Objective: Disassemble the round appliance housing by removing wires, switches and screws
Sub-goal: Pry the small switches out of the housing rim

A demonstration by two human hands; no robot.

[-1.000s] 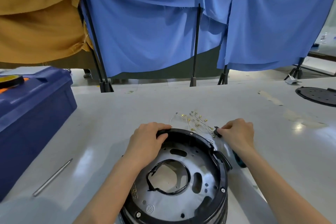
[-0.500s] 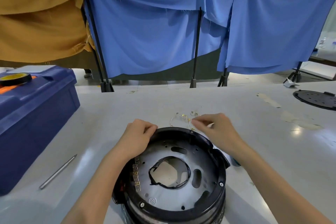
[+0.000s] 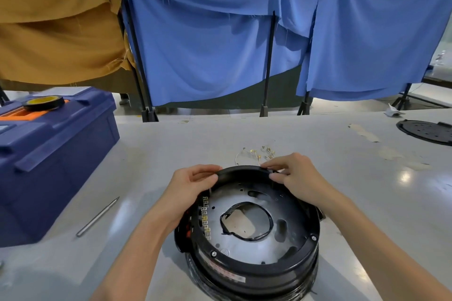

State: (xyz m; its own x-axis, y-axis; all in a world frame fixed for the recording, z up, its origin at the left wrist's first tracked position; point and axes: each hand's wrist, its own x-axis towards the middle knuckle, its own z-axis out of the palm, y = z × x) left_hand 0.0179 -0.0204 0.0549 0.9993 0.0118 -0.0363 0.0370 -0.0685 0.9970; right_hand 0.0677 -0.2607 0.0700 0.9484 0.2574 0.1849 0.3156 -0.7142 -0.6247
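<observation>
The round black appliance housing (image 3: 254,269) sits on the white table in front of me, its silver inner plate facing up with a black ring round the centre hole. My left hand (image 3: 188,186) grips the far-left part of the rim, thumb over the edge. At the far-right part of the rim my right hand (image 3: 293,176) holds on, fingers curled over it. A row of metal terminals (image 3: 206,217) shows inside the left wall. Just beyond the housing, a bundle of thin wires with gold terminals (image 3: 256,153) lies on the table.
A dark blue toolbox (image 3: 49,154) with a tape roll (image 3: 44,102) on top stands at the left. A thin metal rod (image 3: 97,216) lies beside it. A black round perforated plate (image 3: 428,131) lies at the far right. Blue and brown cloths hang behind the table.
My right hand has left the small part on the table at the right and come to the housing rim. The left hand has slid leftward along the rim. The housing sits nearer the middle of view.
</observation>
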